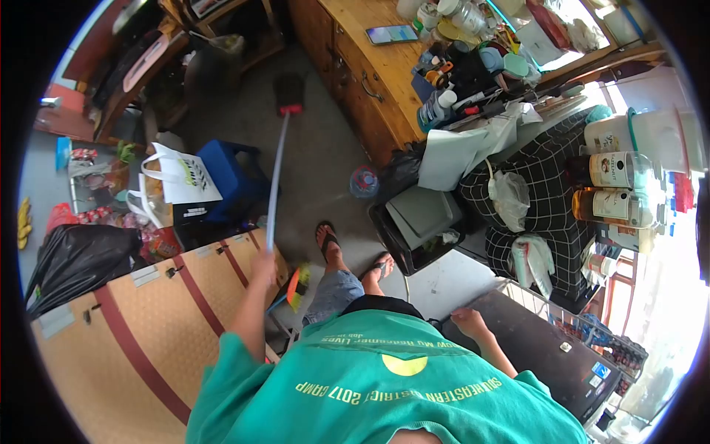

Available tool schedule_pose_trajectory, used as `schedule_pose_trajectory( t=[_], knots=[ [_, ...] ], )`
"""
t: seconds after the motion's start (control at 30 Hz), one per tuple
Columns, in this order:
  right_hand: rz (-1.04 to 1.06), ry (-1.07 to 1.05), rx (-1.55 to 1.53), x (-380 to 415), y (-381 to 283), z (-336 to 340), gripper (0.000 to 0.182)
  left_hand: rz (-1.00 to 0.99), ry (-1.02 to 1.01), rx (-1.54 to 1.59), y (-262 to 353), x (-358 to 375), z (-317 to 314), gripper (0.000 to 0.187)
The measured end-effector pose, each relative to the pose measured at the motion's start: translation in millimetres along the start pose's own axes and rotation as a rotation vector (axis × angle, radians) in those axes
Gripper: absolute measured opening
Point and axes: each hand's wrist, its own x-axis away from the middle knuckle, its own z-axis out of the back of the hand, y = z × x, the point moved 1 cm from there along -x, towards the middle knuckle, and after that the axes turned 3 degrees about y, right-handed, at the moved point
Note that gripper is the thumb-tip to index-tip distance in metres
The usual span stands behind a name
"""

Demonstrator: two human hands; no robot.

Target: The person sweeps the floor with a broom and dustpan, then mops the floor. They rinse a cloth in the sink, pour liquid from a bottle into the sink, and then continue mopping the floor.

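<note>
My left hand (262, 268) is wrapped round the top of a long pale broom handle (278, 174). The handle slants away across the floor to the broom head (289, 95), which has a red collar and dark bristles and rests on the grey floor (318, 148) beside the wooden cabinet. My right hand (470, 323) hangs at my side with its fingers curled and nothing visible in them. It is nearest to a dark flat-topped appliance (529, 355) with stickers.
A clear plastic bottle or jug (364, 181) stands on the floor ahead. A blue stool (231, 181) is left, a black bin (414, 255) right. Colourful bristles (299, 287) show by my leg. A wooden cabinet (362, 81) and folded tan panels (148, 318) flank me.
</note>
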Motion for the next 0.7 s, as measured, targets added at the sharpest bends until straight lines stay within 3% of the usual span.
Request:
schedule_pose_trajectory(
  t=[0.03, 0.07, 0.1, 0.13, 0.2, 0.23, 0.3, 0.33, 0.37, 0.43, 0.47, 0.5, 0.57, 0.63, 0.7],
  knots=[
    [0.015, -0.005, -0.014, -2, 3, -7, 0.024, -0.087, -0.020, 0.076, -56, 11, 13, 0.028],
    [0.020, -0.015, -0.013, -3, 3, -15, 0.024, -0.220, 0.040, -0.360, -103, 30, 33, 0.036],
    [0.027, -0.021, -0.012, -6, 5, -22, 0.025, -0.323, 0.040, -0.570, -142, 65, 49, 0.047],
    [0.002, -0.029, -0.038, -8, 12, -35, 0.026, -0.508, 0.032, -0.572, -161, 106, 59, 0.055],
    [-0.069, -0.114, -0.102, -4, 14, -54, 0.025, -0.819, 0.119, -0.549, -203, 122, 69, 0.050],
    [-0.136, -0.187, -0.169, -5, 18, -62, 0.026, -0.828, 0.119, -0.557, -180, 125, 67, 0.050],
    [-0.186, -0.230, -0.147, -5, 16, -69, 0.026, -0.021, -0.098, -0.274, -88, 139, 49, 0.037],
    [-0.242, -0.278, -0.119, -3, 17, -73, 0.025, -0.146, 0.024, -0.227, -37, 145, 33, 0.021],
    [-0.251, -0.272, -0.124, -3, 18, -73, 0.025, -0.077, 0.018, -0.171, -16, 106, 26, 0.016],
    [-0.309, -0.178, -0.225, -1, 28, -71, 0.024, 0.022, 0.022, -0.043, 37, 34, 12, 0.029],
    [-0.265, -0.138, -0.226, 4, 26, -64, 0.024, -0.101, 0.017, 0.136, 49, -38, 5, 0.036],
    [-0.202, -0.090, -0.241, 7, 27, -57, 0.024, -0.296, 0.065, -0.164, 96, -77, -1, 0.039],
    [-0.257, -0.047, -0.231, 18, 28, -46, 0.023, -0.011, -0.007, -0.039, 187, -106, -18, 0.037],
    [-0.284, -0.052, -0.139, 24, 28, -35, 0.018, -0.069, -0.060, -0.030, 230, -166, -33, 0.025],
    [-0.296, -0.075, -0.131, 26, 28, -22, 0.019, -0.047, -0.035, -0.019, 234, -145, -48, 0.018]
  ],
)
